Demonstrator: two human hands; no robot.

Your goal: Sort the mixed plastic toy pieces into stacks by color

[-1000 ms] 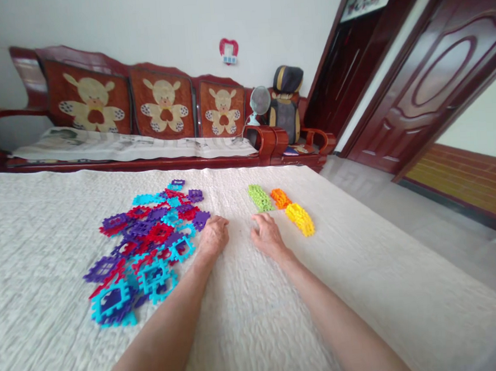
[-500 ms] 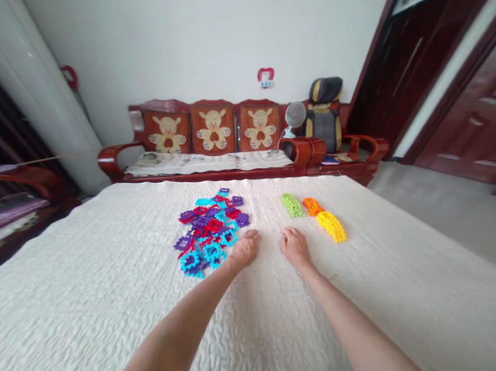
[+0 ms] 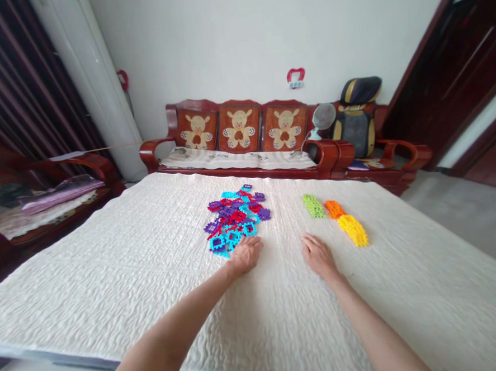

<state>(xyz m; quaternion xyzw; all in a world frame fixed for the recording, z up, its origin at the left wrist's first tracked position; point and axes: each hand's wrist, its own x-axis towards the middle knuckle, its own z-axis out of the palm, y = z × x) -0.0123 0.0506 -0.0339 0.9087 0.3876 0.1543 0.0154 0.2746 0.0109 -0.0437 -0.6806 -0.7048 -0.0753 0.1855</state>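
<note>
My left hand (image 3: 246, 254) rests palm down on the white quilted surface (image 3: 153, 281), fingers flat, touching the near edge of a loose pile of purple, red and cyan puzzle tiles (image 3: 234, 219). My right hand (image 3: 318, 255) lies flat on the quilt too, holding nothing. Beyond my right hand sit three sorted stacks: green tiles (image 3: 313, 205), orange tiles (image 3: 334, 209) and yellow tiles (image 3: 353, 229), in a row running right and nearer.
A dark red wooden sofa (image 3: 245, 135) with bear-pattern cushions stands behind the quilt. A small fan (image 3: 323, 117) and a backpack (image 3: 355, 117) sit at its right end. A white column (image 3: 94, 77) and curtains are at left; dark doors at right.
The view has pulled back and swung left, showing more of the room and the quilt's near edge. Both hands have stayed flat on the quilt near the tiles.
</note>
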